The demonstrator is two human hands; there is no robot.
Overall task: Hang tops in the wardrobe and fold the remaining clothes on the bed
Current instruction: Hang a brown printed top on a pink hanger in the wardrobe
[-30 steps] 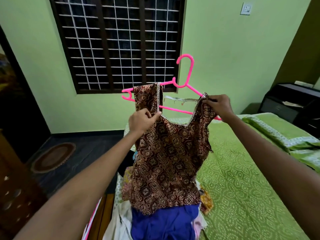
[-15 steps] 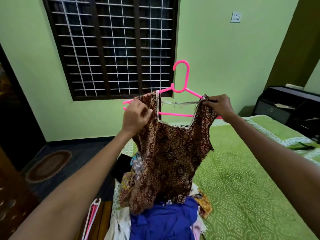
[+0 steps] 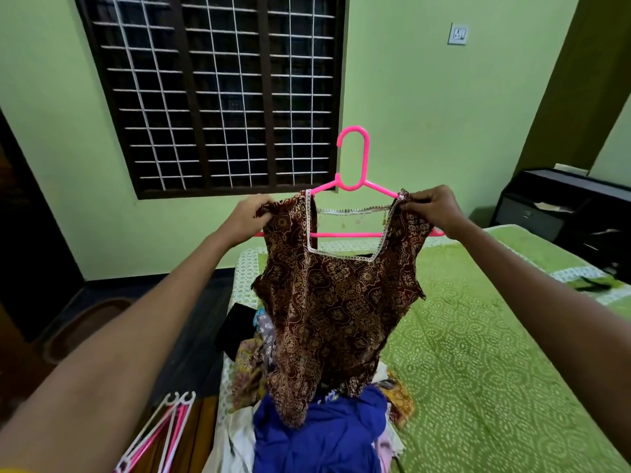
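A sleeveless brown patterned cotton top (image 3: pixel 338 308) was held on a pink plastic hanger (image 3: pixel 355 186) above the green-covered bed (image 3: pixel 485 353), each shoulder pinched by the left hand (image 3: pixel 247 216) and right hand (image 3: pixel 432 208); straps would best be seated evenly.

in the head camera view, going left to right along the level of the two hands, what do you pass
Left hand gripping a shoulder → brown patterned sleeveless top on the pink plastic hanger → right hand pinching the other shoulder → black bedside cabinet.
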